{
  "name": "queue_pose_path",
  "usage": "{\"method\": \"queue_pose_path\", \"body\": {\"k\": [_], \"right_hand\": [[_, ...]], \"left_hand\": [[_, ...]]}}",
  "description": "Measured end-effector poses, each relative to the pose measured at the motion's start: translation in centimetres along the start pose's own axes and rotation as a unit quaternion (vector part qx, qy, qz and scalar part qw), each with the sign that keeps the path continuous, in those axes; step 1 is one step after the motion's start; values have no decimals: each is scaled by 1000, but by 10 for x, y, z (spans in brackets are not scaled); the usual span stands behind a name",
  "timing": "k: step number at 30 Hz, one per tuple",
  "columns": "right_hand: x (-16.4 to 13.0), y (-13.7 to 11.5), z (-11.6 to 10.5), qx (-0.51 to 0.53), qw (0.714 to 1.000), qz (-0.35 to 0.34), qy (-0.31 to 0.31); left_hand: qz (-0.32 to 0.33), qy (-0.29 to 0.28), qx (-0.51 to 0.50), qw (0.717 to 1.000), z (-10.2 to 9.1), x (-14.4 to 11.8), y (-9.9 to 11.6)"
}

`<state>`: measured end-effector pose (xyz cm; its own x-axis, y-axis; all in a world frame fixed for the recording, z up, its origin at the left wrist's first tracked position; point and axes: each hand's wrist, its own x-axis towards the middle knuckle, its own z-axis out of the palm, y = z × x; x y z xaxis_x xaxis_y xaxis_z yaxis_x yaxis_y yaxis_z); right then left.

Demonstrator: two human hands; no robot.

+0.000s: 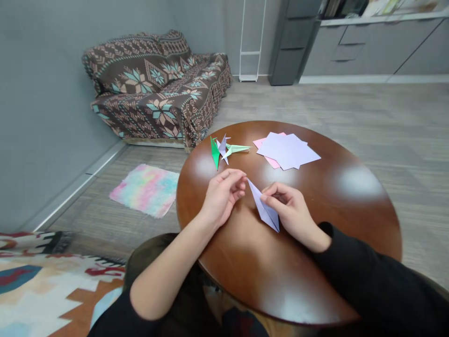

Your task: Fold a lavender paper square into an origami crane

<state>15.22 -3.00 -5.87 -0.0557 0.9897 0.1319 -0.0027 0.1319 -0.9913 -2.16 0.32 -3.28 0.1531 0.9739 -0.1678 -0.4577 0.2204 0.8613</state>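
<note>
A folded lavender paper (262,206), long and kite-shaped, lies on the round brown wooden table (351,206). My right hand (291,211) pinches its right edge near the middle. My left hand (222,194) hovers just left of the paper's upper tip with fingers curled together, and I cannot tell whether it touches the tip. Beyond my hands lie finished origami cranes (224,150) in green, lavender and pale green. A stack of flat lavender and pink paper sheets (287,150) sits at the far side.
A sofa under a patterned brown throw (157,86) stands at the back left against the grey wall. A pastel rug (145,189) lies on the floor left of the table. Grey cabinets (368,47) line the back wall. A patterned carpet (42,290) is at lower left.
</note>
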Motion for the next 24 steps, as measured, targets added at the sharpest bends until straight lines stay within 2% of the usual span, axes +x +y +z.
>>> {"method": "queue_pose_path", "body": {"k": [2,4,6,10,24], "right_hand": [[0,0,0,7,1000,1,7],[1,0,-1,12,1000,2,4],[2,0,-1,8,1000,6,1],[2,0,-1,-10,1000,7,12],[4,1,0,-35,999,7,25]], "left_hand": [[-3,-31,53,998,1,-1,-1],[-8,-85,126,988,1,-4,-3],[6,-116,178,977,1,-5,-6],[44,-97,210,972,0,-4,-9],[83,-49,230,968,4,-8,-6]]}}
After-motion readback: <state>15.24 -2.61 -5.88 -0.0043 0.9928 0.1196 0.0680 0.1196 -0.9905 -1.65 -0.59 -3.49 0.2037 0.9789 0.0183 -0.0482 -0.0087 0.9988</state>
